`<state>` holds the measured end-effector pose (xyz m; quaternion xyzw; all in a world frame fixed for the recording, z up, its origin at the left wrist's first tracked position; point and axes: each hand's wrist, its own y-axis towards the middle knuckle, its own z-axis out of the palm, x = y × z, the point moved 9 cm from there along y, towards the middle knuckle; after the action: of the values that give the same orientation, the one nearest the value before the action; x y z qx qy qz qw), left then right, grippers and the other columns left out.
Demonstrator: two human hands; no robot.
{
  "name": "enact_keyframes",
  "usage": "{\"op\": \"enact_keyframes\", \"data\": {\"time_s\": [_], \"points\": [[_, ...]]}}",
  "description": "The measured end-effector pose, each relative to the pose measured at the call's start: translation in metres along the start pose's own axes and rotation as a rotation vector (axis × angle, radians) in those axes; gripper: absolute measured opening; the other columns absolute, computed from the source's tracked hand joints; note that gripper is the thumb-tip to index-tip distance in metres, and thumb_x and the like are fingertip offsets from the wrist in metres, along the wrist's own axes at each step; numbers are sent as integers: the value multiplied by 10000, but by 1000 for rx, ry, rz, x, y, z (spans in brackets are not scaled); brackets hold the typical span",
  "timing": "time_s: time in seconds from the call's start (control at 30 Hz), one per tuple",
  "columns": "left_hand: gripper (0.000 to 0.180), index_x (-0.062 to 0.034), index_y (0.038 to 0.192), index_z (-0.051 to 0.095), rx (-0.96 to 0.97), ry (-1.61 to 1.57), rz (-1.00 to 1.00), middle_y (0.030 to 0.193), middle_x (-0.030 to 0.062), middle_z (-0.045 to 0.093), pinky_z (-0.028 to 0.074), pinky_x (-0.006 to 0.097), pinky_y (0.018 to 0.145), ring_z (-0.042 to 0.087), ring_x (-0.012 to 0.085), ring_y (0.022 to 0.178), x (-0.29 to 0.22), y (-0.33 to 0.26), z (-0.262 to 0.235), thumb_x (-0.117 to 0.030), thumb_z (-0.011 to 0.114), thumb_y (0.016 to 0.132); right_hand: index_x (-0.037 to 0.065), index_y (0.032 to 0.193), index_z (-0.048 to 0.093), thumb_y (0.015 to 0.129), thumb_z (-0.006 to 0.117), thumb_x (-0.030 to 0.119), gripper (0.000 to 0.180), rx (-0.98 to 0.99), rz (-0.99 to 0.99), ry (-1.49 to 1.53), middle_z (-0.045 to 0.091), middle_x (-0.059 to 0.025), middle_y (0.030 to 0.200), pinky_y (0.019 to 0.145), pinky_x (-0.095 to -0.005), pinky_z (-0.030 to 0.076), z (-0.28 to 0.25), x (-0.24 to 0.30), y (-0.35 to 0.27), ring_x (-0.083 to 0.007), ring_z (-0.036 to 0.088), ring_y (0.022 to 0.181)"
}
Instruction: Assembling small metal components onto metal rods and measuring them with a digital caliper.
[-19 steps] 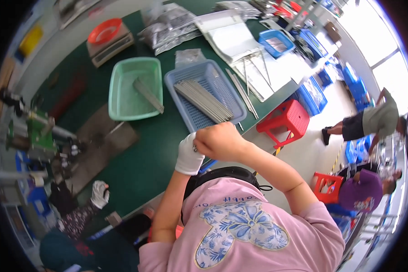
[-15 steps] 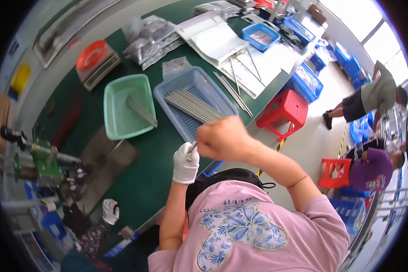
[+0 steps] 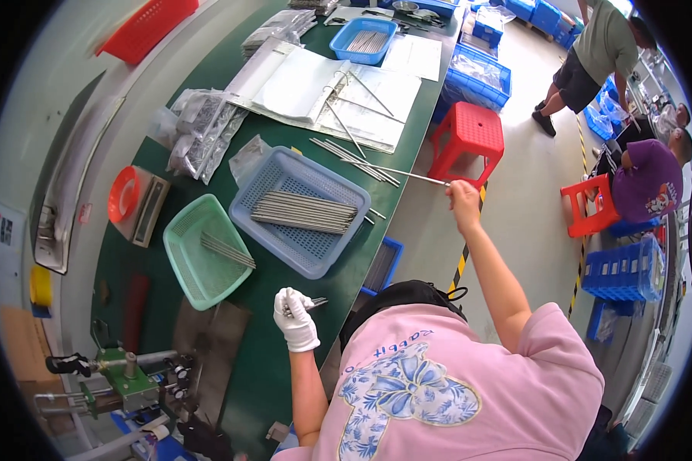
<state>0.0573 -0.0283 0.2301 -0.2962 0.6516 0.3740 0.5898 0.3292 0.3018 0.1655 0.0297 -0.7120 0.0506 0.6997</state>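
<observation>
My right hand (image 3: 463,203), bare, is stretched out past the table's right edge, its fingers closed on one end of a thin metal rod (image 3: 407,174). The far end of that rod reaches back over several loose metal rods (image 3: 351,160) lying on the table. Over the near part of the table my left hand (image 3: 291,309), in a white glove, is closed around a few thin metal rods (image 3: 317,303), whose ends poke out to the right. Beyond it stands a blue perforated basket (image 3: 315,265) with a bundle of thicker grey rods (image 3: 304,213).
A green basket (image 3: 194,296) with several rods stands left of the blue one, near a scale with an orange dish (image 3: 123,194). An open binder (image 3: 292,84) lies farther back. A red stool (image 3: 469,134) stands beside the table; a green machine (image 3: 131,376) is at lower left.
My right hand has swung away from my left hand, out to the right, and now holds a rod stretched over the table's edge. The view has turned; a gloved hand at lower left is gone.
</observation>
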Motion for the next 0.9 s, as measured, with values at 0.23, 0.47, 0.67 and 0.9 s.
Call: {"op": "enact_keyframes", "data": {"time_s": [0.23,0.47,0.67,0.9], "points": [[302,-51,702,410,-11,-82,-14,546,25,437,406,238,526,452,101,504,4,-3,-9,-244,402,934,19,731,622,842,482,318,348,57,79,-527,605,-111,715,678,-327,432,49,-101,1,-217,577,733],[277,-38,712,479,-19,-13,2,529,11,442,370,234,474,442,90,487,-1,-2,7,-221,442,917,51,938,576,813,388,357,380,233,156,-994,598,-181,948,802,-417,421,80,-68,-5,-327,570,902],[340,-26,603,371,12,178,57,502,102,329,282,358,436,344,231,423,5,0,12,-172,482,889,4,925,568,778,517,-38,161,886,-367,-234,616,-73,881,726,-233,439,180,100,-104,-115,569,801],[142,-33,781,531,-64,172,177,604,139,518,407,376,493,516,331,548,-11,-2,8,-167,546,824,-27,1003,514,803,557,-35,205,1300,-413,93,618,-111,946,757,-278,475,242,166,-220,-159,599,845]]}}
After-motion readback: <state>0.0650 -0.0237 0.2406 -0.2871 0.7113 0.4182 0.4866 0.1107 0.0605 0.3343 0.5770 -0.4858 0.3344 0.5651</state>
